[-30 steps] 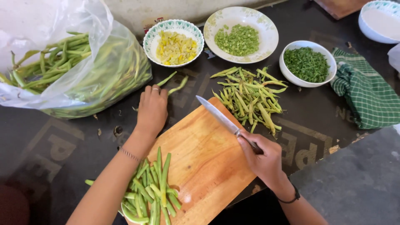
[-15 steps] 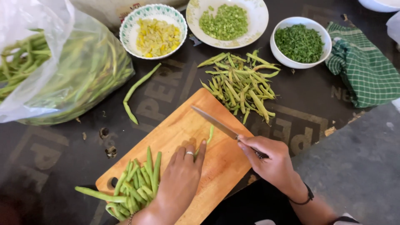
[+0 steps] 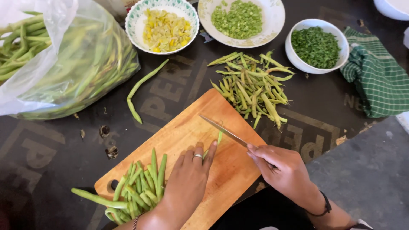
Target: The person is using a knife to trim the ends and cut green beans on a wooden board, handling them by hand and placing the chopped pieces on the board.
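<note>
Pale orange wood makes up the rectangular cutting board [image 3: 187, 140], which is laid at a slant on the dark printed mat [image 3: 179, 91] and serves as the landmark here. On the board's middle the left hand [image 3: 187, 181] is laid flat, palm down, fingers together, with a ring on one finger; a single thin green bean [image 3: 218, 139] is pinned under its fingertips. Just to the right of that bean the long steel kitchen knife [image 3: 222, 130] is held by the right hand [image 3: 283, 170], whose fingers are closed tightly round the handle, the blade being angled over the board towards its upper edge and set against the bean. At the board's lower left corner a heap of trimmed green beans [image 3: 136, 191] is piled, some of them hanging over the edge.

Beyond the board's upper right edge a loose pile of yellow-green bean trimmings [image 3: 251, 85] is spread on the mat. Above the board's left side one long curved green bean [image 3: 142, 91] is seen lying alone. Further up and left of the board a clear plastic bag of green beans [image 3: 72, 64] is found. Well above the board three dishes are set: a patterned bowl of yellow pieces [image 3: 164, 30], a white plate of chopped green bits [image 3: 238, 19] and a white bowl of finely cut greens [image 3: 316, 44]. To the far right of the board a green checked cloth [image 3: 375, 81] is crumpled.
</note>
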